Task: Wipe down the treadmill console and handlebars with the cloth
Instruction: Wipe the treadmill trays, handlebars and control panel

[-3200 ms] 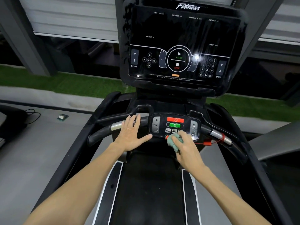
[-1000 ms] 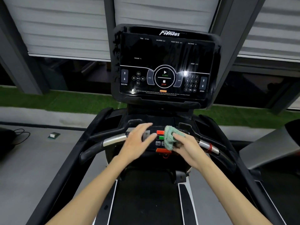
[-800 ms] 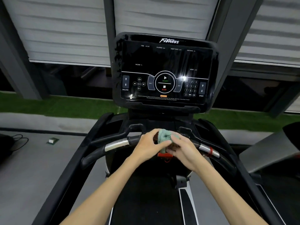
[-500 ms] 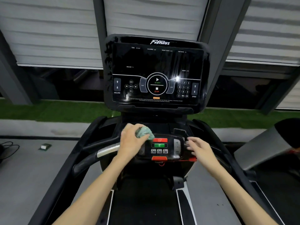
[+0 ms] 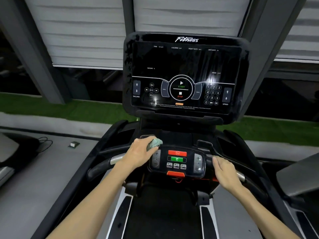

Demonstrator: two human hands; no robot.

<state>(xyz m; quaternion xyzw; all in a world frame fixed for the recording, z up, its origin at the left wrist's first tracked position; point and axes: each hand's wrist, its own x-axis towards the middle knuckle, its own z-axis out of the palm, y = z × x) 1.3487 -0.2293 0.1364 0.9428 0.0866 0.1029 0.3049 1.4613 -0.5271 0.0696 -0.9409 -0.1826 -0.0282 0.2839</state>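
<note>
Cloth [image 5: 155, 143], teal and bunched, sits at the upper-left corner of the control panel [image 5: 177, 160], against the black housing there. Left hand [image 5: 139, 152] grips it, fingers curled round the wad, thumb at the panel's left edge. Right hand [image 5: 224, 169] is released: fingers straight and together, palm down on the right handlebar [image 5: 241, 177], just right of the panel. Left handlebar [image 5: 114, 159] runs out left of the panel, its chrome band showing beside the left wrist. Orange-red clip [image 5: 175, 174] touches the panel's lower edge. Console screen [image 5: 184, 66] stands above the panel, dark, with START/STOP markings visible. Running belt [image 5: 164, 213] lies below the panel. Small box [image 5: 74, 144] on the floor, well left of the panel.
</note>
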